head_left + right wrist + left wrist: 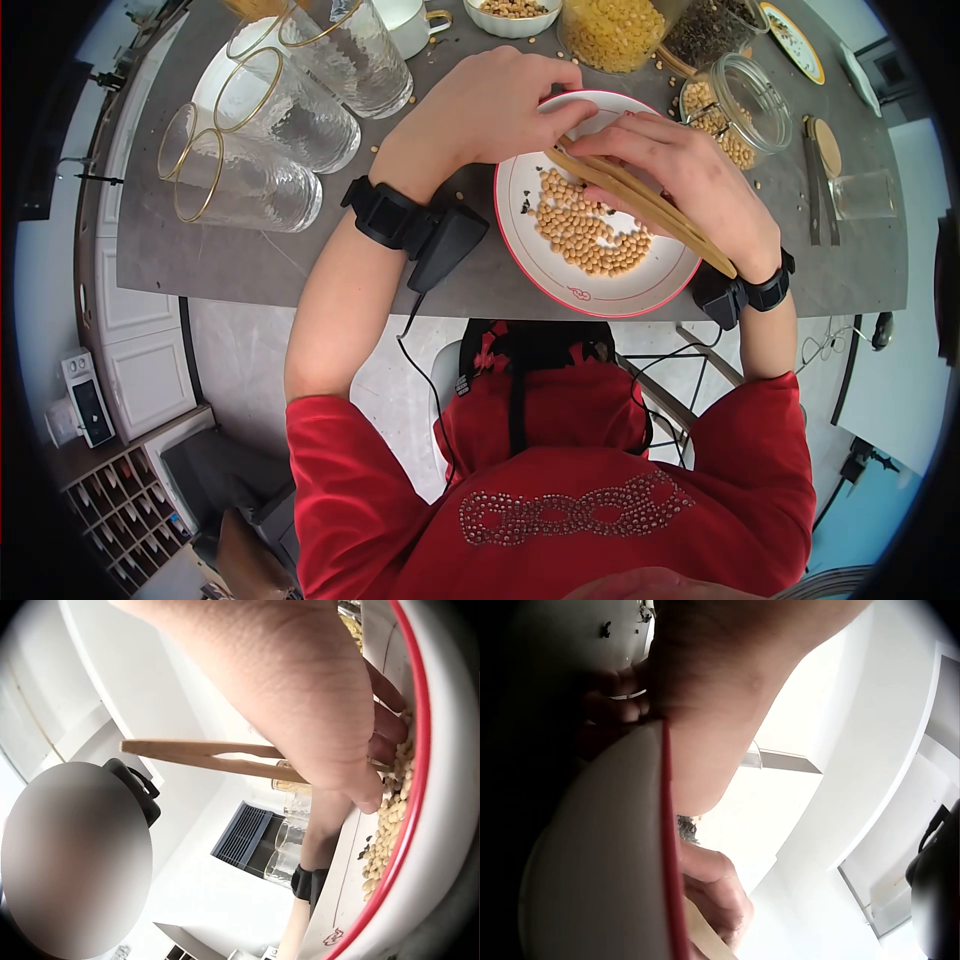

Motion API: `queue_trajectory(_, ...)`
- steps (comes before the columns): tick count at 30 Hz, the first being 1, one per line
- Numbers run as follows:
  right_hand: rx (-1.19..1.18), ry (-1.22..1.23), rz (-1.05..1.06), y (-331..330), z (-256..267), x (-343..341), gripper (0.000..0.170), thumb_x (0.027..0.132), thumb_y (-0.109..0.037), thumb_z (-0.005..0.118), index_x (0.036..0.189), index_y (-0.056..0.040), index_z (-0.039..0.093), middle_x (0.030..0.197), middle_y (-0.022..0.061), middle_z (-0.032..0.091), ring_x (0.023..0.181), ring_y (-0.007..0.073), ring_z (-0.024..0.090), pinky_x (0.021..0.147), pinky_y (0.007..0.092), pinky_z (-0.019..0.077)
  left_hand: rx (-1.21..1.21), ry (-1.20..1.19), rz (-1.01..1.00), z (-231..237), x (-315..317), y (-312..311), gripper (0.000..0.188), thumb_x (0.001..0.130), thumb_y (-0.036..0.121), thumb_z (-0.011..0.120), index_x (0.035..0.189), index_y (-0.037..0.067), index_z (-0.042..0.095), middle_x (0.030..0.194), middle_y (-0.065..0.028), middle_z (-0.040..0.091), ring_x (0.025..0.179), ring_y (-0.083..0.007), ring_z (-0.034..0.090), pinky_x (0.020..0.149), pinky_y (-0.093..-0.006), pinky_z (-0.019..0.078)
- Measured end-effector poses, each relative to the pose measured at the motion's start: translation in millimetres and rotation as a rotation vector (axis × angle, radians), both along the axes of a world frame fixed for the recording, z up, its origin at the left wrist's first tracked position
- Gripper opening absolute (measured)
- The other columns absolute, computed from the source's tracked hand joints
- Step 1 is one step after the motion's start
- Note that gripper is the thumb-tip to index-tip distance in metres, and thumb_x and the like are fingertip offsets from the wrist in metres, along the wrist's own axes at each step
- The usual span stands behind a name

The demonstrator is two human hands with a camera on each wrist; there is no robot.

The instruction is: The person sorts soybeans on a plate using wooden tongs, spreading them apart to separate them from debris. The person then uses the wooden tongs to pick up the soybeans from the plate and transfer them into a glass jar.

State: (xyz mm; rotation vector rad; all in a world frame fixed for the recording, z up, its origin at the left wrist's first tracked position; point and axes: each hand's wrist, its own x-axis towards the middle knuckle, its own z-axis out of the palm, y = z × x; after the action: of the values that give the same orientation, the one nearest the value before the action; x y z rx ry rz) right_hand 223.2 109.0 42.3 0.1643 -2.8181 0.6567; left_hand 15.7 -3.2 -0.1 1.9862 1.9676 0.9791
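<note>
A white plate (560,285) with a red rim sits near the table's front edge. Soybeans (590,235) lie heaped in it, with a few dark flakes on its left side. At the plate's far left rim, my left hand (490,110) grips the edge, thumb over the inside and fingers outside. My right hand (690,170) reaches over the plate and holds wooden tongs (665,212), their bend near the wrist. In the right wrist view, the fingertips of this hand come down at the soybeans (390,832), and the tongs (202,755) pass behind the palm.
Gold-rimmed glasses (250,170) lie on their sides at the left. Behind the plate stand a bowl (510,22), a jar of yellow pasta (612,35) and a jar of dark leaves (710,35). An open clip jar (720,115) of soybeans leans at the right. Loose beans dot the table.
</note>
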Motion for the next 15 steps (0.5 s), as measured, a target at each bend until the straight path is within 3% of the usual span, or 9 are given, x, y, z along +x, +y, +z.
queue_trajectory(7,-0.013,0.004,0.003,1.6,0.0,-0.3,0.030,0.094,-0.028,0.071,0.115,-0.0068,0.069,0.107,0.0110,0.071,0.100,0.0341,0.068,0.086,0.0420,0.0554,-0.064,-0.093,0.006,6.1,1.7,-1.1,0.028,0.098,0.031,0.069,0.094,0.004,0.069,0.054,-0.0052,0.050,0.048,-0.0137,0.039,0.049,-0.0321,0.0315)
queue_trajectory(11,-0.031,-0.025,-0.001,3.0,0.7,-0.3,0.031,0.094,-0.028,0.071,0.116,-0.0067,0.069,0.106,0.0115,0.071,0.100,0.0342,0.068,0.085,0.0422,0.0556,-0.022,-0.121,-0.018,2.4,0.3,0.5,0.024,0.098,0.028,0.070,0.094,0.004,0.070,0.053,-0.0029,0.047,0.049,-0.0122,0.035,0.049,-0.0317,0.0295)
queue_trajectory(13,-0.011,0.067,0.013,5.3,-5.2,-1.5,0.034,0.087,-0.020,0.080,0.117,-0.0075,0.070,0.100,0.0105,0.071,0.089,0.0320,0.069,0.078,0.0390,0.0566,-0.021,-0.156,-0.001,3.6,1.7,-0.1,0.021,0.098,0.025,0.070,0.095,0.004,0.070,0.053,-0.0021,0.046,0.051,-0.0114,0.034,0.050,-0.0309,0.0291)
queue_trajectory(15,-0.030,0.010,0.003,5.2,-0.4,-0.3,0.032,0.090,-0.023,0.076,0.117,-0.0074,0.069,0.101,0.0108,0.071,0.090,0.0320,0.069,0.077,0.0395,0.0568,-0.023,-0.150,-0.003,1.2,-0.7,1.5,0.021,0.098,0.025,0.070,0.095,0.004,0.070,0.053,-0.0017,0.046,0.052,-0.0109,0.034,0.050,-0.0305,0.0296)
